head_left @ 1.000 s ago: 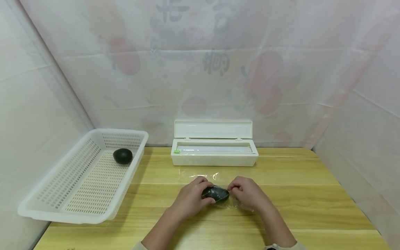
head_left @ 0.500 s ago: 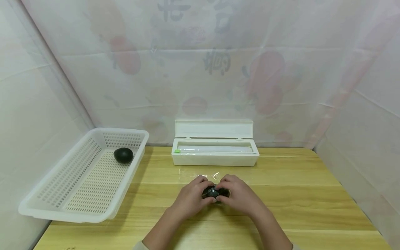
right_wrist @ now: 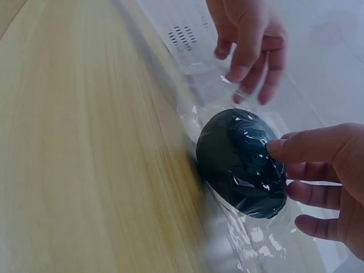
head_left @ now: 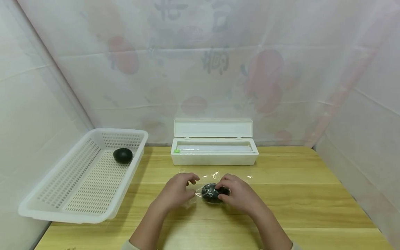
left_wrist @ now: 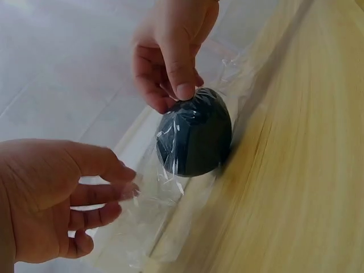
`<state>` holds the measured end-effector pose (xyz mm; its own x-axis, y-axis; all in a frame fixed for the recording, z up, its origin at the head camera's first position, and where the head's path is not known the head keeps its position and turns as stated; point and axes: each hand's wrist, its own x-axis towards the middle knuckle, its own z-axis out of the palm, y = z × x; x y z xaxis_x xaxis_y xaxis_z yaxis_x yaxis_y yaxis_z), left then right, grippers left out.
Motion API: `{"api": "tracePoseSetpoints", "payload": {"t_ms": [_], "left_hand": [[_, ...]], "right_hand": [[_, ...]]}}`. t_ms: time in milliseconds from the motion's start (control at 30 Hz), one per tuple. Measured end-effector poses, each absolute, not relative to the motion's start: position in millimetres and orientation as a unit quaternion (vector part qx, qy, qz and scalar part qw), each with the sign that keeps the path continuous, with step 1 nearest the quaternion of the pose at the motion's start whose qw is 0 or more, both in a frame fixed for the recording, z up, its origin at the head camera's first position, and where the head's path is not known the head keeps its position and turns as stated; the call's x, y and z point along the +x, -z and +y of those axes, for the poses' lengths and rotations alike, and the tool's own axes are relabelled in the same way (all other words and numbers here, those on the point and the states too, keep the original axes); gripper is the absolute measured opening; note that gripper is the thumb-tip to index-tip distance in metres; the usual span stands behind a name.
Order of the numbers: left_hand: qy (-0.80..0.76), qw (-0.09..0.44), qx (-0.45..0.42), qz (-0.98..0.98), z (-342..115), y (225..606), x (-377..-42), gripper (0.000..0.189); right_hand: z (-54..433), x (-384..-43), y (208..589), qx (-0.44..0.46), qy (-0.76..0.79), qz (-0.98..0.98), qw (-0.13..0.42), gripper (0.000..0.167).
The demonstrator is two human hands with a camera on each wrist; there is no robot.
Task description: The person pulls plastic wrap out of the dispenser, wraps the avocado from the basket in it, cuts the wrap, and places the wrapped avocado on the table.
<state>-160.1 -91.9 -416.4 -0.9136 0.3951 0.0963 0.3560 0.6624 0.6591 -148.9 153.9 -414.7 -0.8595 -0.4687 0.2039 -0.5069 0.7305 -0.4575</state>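
A dark avocado (head_left: 208,193), partly covered in clear plastic wrap (left_wrist: 162,224), lies on the wooden table in front of me. My right hand (head_left: 239,194) holds its right end between thumb and fingers. In the right wrist view the thumb presses the film against the avocado's dark skin (right_wrist: 227,148). To the left, my left hand (head_left: 176,191) is apart from the avocado, its fingers loosely bent. The left wrist view shows those fingertips (left_wrist: 128,190) right at the loose film that spreads out from the avocado.
Behind the hands stands a white cling film box (head_left: 215,159) with its lid up and a roll inside. A white slotted basket (head_left: 107,208) on the left holds another avocado (head_left: 123,156). Printed curtains (head_left: 200,86) enclose the wooden table (head_left: 306,194).
The right hand came in from the right and took hold of the avocado's right end. The left hand then let go of the avocado and moved left.
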Motion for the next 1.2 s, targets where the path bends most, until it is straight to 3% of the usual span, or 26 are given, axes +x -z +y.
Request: {"api": "tracePoseSetpoints", "payload": {"t_ms": [167, 633, 800, 1033, 1200], "left_hand": [[-0.338, 0.028, 0.194, 0.921, -91.6, 420.9, -161.7, 0.021], [-0.317, -0.112, 0.188, 0.923, -83.5, 433.2, -167.3, 0.012], [-0.313, -0.111, 0.178, 0.926, -83.2, 435.1, -168.0, 0.011], [-0.311, -0.031, 0.171, 0.934, -83.3, 439.4, -167.9, 0.013], [-0.293, -0.028, 0.176, 0.94, -83.0, 441.2, -167.0, 0.016]], "right_hand": [[153.3, -149.1, 415.3, 0.26, -0.254, -0.931, 0.031, 0.021], [152.6, -149.0, 413.2, 0.271, -0.254, -0.928, 0.032, 0.02], [152.2, -148.3, 411.9, 0.269, -0.258, -0.928, 0.029, 0.02], [152.3, -148.0, 412.7, 0.274, -0.262, -0.925, 0.029, 0.02], [152.8, -148.2, 413.9, 0.269, -0.265, -0.926, 0.025, 0.02]]}}
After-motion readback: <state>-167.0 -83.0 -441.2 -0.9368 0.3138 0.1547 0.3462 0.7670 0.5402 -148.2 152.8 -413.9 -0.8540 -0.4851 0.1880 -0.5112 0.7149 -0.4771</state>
